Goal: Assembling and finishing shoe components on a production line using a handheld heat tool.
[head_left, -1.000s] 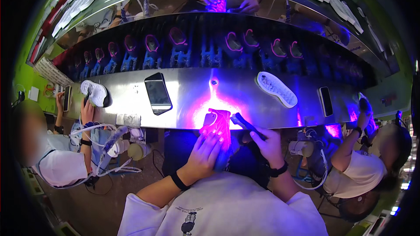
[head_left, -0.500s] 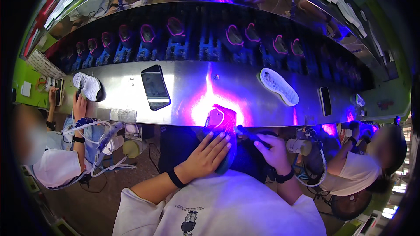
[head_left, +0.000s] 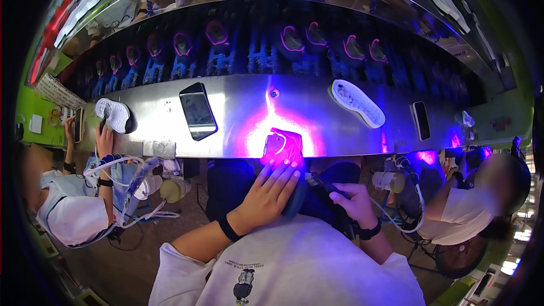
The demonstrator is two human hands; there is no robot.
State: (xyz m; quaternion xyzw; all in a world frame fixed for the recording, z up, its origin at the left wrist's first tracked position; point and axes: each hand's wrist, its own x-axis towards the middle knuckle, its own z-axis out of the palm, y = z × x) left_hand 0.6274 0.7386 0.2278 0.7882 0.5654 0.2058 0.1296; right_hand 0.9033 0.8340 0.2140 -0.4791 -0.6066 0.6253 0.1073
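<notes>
Dark shoe upper (head_left: pixel 287 143), lit hot pink by violet light and with a bright curved line on it, sat at frame centre, far end at the table's near edge, near end down by the person's lap. It looked light, with a fabric-like, fairly grippy skin; whether a stiff form filled it, couldn't tell. Best hold was probably the sides toward the lap end, clear of the bright line, which might have been wet and smear-prone.

Left hand (head_left: pixel 263 199) lay flat on top, fingers straight, nearly together, pressing rather than wrapped around. Right hand (head_left: pixel 354 201), just right of centre, had its fingers curled closed on the handle of a slim dark brush-like tool (head_left: pixel 324 183); tip just beside the upper's right side, contact unclear.

Shiny grey metal table (head_left: pixel 238 136) ran across mid-frame. On it: black rectangular phone (head_left: pixel 198 111) left of centre, white rubber shoe sole (head_left: pixel 358 103) right of centre, smaller dark phone (head_left: pixel 421 120) farther right. Upper frame: row of dark shoes with pink-glowing rims (head_left: pixel 292 39) on blue racks (head_left: pixel 219 61). Left: co-worker's hand (head_left: pixel 104 140) at a white ridged sole (head_left: pixel 117 114).
</notes>
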